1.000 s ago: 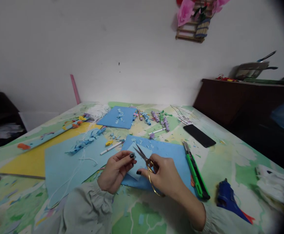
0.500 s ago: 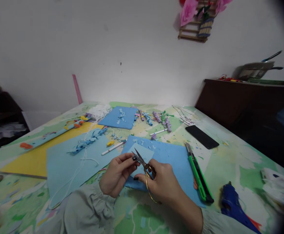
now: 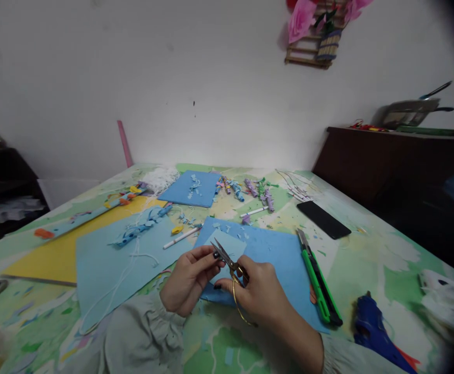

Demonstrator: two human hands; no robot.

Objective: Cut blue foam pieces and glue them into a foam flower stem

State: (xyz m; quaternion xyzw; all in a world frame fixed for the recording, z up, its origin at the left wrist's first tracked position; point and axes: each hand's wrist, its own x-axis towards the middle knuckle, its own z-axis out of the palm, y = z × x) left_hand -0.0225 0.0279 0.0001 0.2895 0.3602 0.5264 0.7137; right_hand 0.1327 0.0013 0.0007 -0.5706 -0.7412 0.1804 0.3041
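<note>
My right hand [image 3: 256,291] is closed round the gold handles of a pair of scissors [image 3: 227,257], whose dark blades are slightly apart and point up and to the left. Close against the blades, my left hand [image 3: 191,275] has its thumb and fingertips pressed together in a pinch. Whatever sits in that pinch is too small or hidden to make out. Both hands are above a blue foam sheet [image 3: 274,259], on which a smaller light blue piece [image 3: 232,244] and several blue scraps lie.
A green utility knife [image 3: 318,285], a blue glue gun [image 3: 375,332] and a black phone [image 3: 323,219] lie to the right. At left are a light blue sheet [image 3: 98,259], a yellow sheet [image 3: 36,265] and white string [image 3: 116,285]. Curled paper pieces [image 3: 250,187] lie behind.
Little differs. Both hands and the scissors keep nearly the same pose, and the whole view has shifted very slightly.
</note>
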